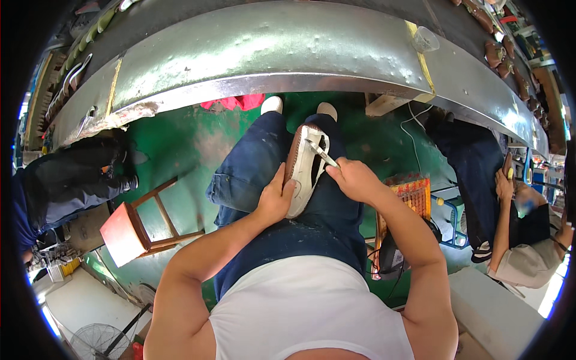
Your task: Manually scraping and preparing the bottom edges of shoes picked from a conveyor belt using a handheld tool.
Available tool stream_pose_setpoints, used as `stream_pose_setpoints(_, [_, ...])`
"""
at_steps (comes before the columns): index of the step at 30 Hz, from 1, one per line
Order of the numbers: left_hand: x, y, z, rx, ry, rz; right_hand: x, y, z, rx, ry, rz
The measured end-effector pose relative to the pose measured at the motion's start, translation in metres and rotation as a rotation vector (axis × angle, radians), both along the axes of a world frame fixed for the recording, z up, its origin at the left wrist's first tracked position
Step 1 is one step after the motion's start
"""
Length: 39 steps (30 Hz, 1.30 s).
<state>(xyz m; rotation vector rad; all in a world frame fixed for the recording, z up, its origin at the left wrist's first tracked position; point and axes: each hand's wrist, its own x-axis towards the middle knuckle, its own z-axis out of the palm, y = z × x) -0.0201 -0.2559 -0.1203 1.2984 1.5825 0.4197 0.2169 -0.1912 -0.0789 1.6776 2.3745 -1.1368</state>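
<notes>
A white shoe point(303, 175) with a brown edge and an open strap lies lengthwise across my lap, its far end between my knees. My left hand point(275, 195) is closed around its near left side, thumb along the edge. In my right hand point(355, 180) is a thin silver pen-like tool point(323, 153), pinched between the fingers. The tool's tip reaches into the strap area at the shoe's far part; whether it touches the surface I cannot tell.
Ahead runs a metal-faced bench point(264, 54), with brown shoes point(495, 54) at its far right. A red-topped stool point(125, 233) lies at left. A woven-seat chair point(414, 201) stands close on my right. People sit on both sides; a fan point(99, 342) is behind left.
</notes>
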Motion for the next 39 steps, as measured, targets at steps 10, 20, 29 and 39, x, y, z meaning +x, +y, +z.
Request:
stream_pose_setpoints(10, [-0.007, 0.023, -0.002, -0.008, -0.203, -0.122, 0.001, -0.026, 0.002, -0.200, 0.104, -0.016])
stream_pose_setpoints(20, [-0.004, 0.020, 0.022, -0.109, -0.101, -0.233, 0.025, -0.055, -0.020, -0.379, 0.390, -0.445])
stream_pose_setpoints(29, [0.003, 0.007, 0.011, 0.039, 0.106, -0.263, 0.035, -0.053, -0.032, -0.384, 0.656, -0.628])
stream_pose_setpoints(39, [-0.035, 0.087, 0.144, 0.673, 0.194, -0.552, 0.049, -0.065, -0.052, -0.397, 0.682, -0.667])
